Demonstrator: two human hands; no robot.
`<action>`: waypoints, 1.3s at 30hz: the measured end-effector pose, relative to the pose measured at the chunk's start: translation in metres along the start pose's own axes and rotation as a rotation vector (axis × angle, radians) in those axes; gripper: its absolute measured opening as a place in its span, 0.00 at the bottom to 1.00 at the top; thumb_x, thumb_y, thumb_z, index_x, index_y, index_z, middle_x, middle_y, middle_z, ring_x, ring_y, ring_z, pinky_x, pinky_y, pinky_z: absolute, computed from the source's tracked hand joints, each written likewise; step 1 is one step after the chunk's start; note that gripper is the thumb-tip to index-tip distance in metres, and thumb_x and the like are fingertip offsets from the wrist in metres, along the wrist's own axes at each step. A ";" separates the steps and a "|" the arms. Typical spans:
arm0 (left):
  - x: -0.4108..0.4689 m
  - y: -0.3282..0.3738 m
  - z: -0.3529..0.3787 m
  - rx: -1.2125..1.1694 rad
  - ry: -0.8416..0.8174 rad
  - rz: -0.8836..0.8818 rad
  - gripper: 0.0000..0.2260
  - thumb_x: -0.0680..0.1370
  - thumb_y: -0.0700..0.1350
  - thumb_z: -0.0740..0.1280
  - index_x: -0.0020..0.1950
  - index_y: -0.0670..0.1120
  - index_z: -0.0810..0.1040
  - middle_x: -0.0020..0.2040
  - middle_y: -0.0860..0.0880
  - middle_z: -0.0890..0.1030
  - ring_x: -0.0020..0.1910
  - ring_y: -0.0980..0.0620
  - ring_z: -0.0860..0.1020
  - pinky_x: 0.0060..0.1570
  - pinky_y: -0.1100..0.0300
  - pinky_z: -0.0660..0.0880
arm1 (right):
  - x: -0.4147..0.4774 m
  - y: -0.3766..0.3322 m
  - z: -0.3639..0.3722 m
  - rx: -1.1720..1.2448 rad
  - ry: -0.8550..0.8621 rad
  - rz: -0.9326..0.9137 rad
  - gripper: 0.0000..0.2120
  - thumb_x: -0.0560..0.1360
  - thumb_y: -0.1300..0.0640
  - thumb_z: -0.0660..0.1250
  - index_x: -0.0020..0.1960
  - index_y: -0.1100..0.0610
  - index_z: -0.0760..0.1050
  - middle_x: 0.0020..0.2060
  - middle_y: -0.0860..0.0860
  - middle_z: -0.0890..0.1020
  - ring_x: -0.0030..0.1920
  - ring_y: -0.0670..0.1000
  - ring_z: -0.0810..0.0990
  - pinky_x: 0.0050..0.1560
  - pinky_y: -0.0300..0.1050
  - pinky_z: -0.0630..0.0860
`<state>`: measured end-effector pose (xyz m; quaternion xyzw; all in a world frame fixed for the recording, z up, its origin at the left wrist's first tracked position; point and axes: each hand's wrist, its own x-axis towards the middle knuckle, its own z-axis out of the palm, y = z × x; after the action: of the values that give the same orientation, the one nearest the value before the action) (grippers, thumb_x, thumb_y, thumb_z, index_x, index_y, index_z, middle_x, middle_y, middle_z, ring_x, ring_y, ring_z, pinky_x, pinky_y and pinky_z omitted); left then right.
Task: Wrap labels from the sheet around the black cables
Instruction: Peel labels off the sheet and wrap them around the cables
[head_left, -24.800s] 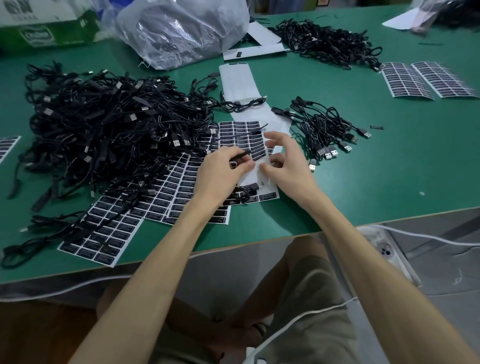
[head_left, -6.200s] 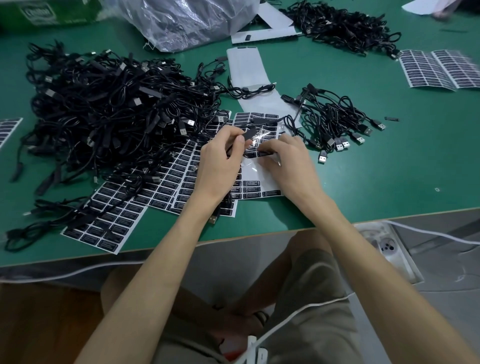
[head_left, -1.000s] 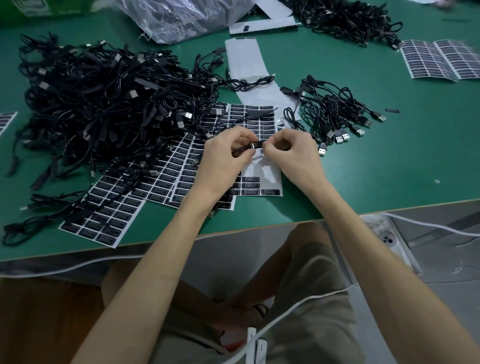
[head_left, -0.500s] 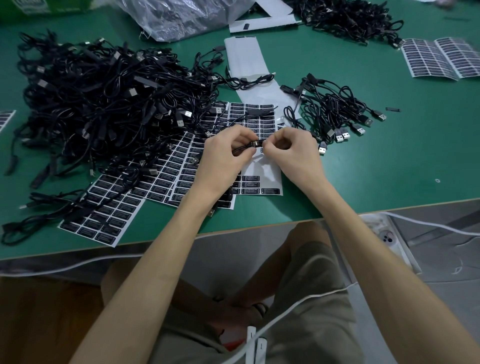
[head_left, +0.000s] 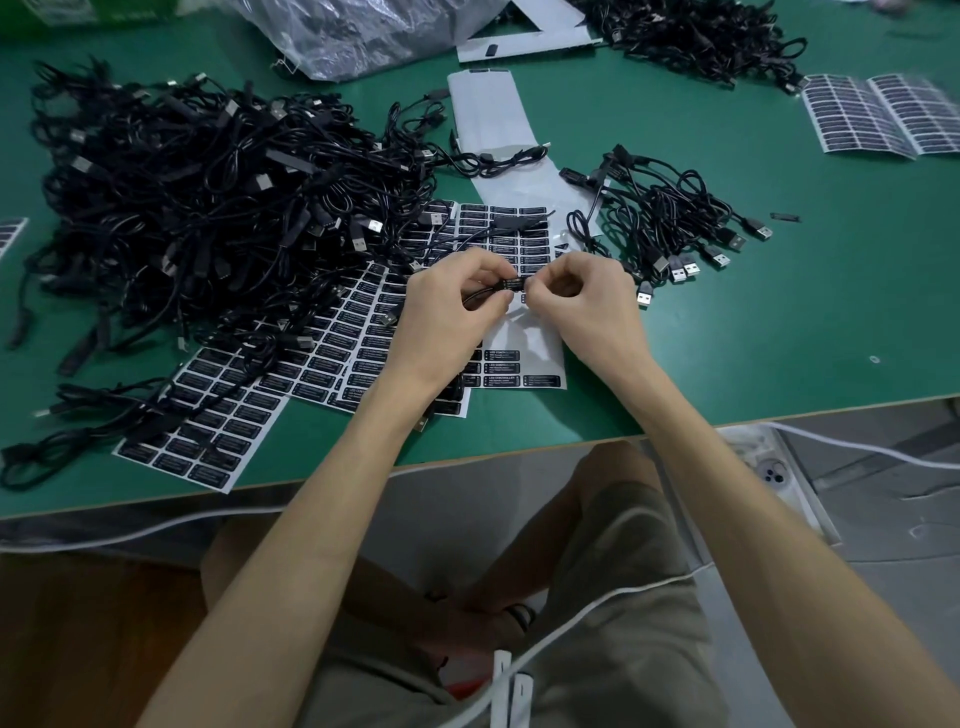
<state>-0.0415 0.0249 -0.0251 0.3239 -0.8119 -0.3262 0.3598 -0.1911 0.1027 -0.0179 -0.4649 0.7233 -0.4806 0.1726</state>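
My left hand (head_left: 447, 312) and my right hand (head_left: 587, 306) meet above the label sheets and pinch one thin black cable (head_left: 480, 296) between them. A black label (head_left: 513, 284) sits on the cable between my fingertips. Under my hands lies a partly used label sheet (head_left: 524, 364) with black labels left at its top and bottom. More label sheets (head_left: 218, 431) spread to the left. A big tangle of black cables (head_left: 208, 208) fills the left of the green table (head_left: 779, 338). A smaller bunch of cables (head_left: 670, 218) with USB plugs lies to the right.
A clear plastic bag (head_left: 363, 31) and another cable heap (head_left: 696, 36) lie at the back. Two more label sheets (head_left: 878, 114) sit at the far right, bare backing strips (head_left: 493, 119) in the middle. A white cord (head_left: 597, 603) runs over my lap below the table edge.
Over the last second my hands stay in place, fingers working the label on the cable. Six seconds ago my right hand was peeling a label off the sheet.
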 end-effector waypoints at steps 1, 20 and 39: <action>0.000 0.000 0.000 -0.005 0.002 0.000 0.09 0.77 0.39 0.75 0.55 0.49 0.85 0.49 0.59 0.84 0.52 0.64 0.81 0.54 0.71 0.76 | 0.000 0.000 0.000 -0.003 0.003 0.001 0.04 0.75 0.59 0.70 0.41 0.57 0.81 0.32 0.45 0.81 0.30 0.37 0.74 0.35 0.30 0.70; 0.000 0.005 -0.001 -0.176 0.045 -0.048 0.09 0.78 0.36 0.73 0.54 0.48 0.83 0.47 0.51 0.86 0.44 0.56 0.86 0.44 0.65 0.80 | -0.001 -0.002 -0.004 0.062 0.024 0.010 0.09 0.78 0.57 0.73 0.56 0.57 0.78 0.42 0.47 0.83 0.40 0.42 0.80 0.44 0.34 0.76; 0.001 0.004 -0.002 -0.229 -0.037 -0.072 0.05 0.79 0.40 0.74 0.54 0.46 0.84 0.46 0.49 0.86 0.47 0.51 0.85 0.52 0.51 0.83 | -0.001 0.003 -0.009 0.214 -0.049 -0.037 0.06 0.81 0.58 0.70 0.48 0.59 0.81 0.36 0.51 0.85 0.38 0.47 0.82 0.47 0.46 0.81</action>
<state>-0.0421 0.0260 -0.0207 0.3036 -0.7636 -0.4354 0.3676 -0.1982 0.1084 -0.0167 -0.4687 0.6545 -0.5468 0.2300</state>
